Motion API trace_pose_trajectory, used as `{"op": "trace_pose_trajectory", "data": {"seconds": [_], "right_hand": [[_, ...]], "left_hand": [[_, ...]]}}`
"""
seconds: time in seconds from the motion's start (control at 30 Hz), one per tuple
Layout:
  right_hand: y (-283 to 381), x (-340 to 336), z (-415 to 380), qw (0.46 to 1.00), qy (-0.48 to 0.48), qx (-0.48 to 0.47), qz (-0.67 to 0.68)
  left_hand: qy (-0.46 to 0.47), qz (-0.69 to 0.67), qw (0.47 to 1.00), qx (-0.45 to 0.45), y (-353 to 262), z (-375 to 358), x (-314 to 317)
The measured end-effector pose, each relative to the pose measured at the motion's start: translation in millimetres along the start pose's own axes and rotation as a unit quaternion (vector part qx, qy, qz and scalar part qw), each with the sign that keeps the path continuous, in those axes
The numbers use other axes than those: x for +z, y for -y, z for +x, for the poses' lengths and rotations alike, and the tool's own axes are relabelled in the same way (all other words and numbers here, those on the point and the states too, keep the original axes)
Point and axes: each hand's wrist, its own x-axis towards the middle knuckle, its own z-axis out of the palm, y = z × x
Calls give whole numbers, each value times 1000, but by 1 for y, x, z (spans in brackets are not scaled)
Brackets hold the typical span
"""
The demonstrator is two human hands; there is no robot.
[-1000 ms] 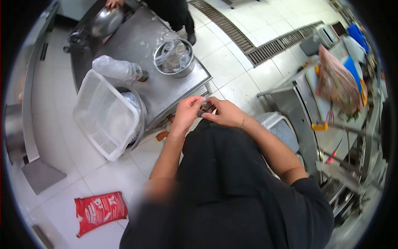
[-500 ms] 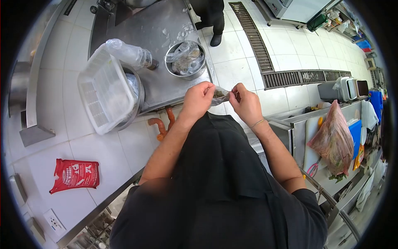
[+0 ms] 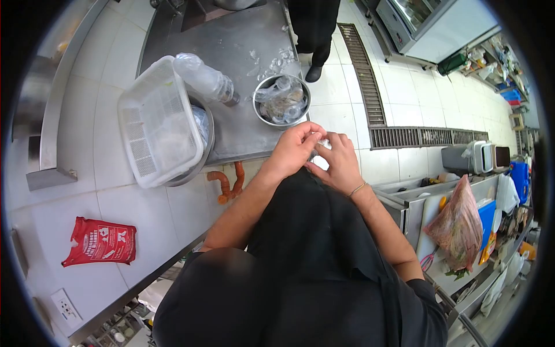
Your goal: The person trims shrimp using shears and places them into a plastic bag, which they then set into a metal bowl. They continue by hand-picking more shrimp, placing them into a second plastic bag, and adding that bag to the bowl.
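Note:
My left hand and my right hand meet in front of my black apron, just below a metal bowl. Both have their fingers pinched on a small clear plastic bag, mostly hidden between them. The round metal bowl holds several knotted clear bags with brownish contents and stands near the counter's corner. Left of it, a roll of clear plastic bags lies on the steel counter.
A white perforated basket rests on a large metal pot at the left. Beyond the counter stands another person in dark clothes. A red fire-blanket pouch is at lower left; wrapped meat lies at right.
My hands have come closer together, and the bag between them is now mostly covered by my fingers. The view has shifted, with the counter and bowl now lower and further right.

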Motion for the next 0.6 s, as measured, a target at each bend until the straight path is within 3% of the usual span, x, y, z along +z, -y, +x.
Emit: {"op": "trace_pose_trajectory", "data": {"seconds": [0.03,0.13,0.23,0.27,0.4,0.53,0.6], "right_hand": [[1,0,7,995,-67,-56,-46],[2,6,30,994,-68,-51,73],[17,-2,63,993,-33,-32,108],[22,-2,79,990,-80,-58,98],[37,-2,125,978,-111,45,170],[5,52,148,961,-145,149,185],[-18,81,142,956,-51,229,174]], "left_hand": [[4,-30,1000,-3,-8,1,-5],[16,-105,994,-22,-49,-3,-27],[-14,-82,995,52,-83,0,-55],[-34,-79,994,72,-96,3,-62],[-60,34,993,91,-115,46,-95],[-86,164,977,105,-108,87,-110],[-117,251,954,117,-82,90,-122]]}}
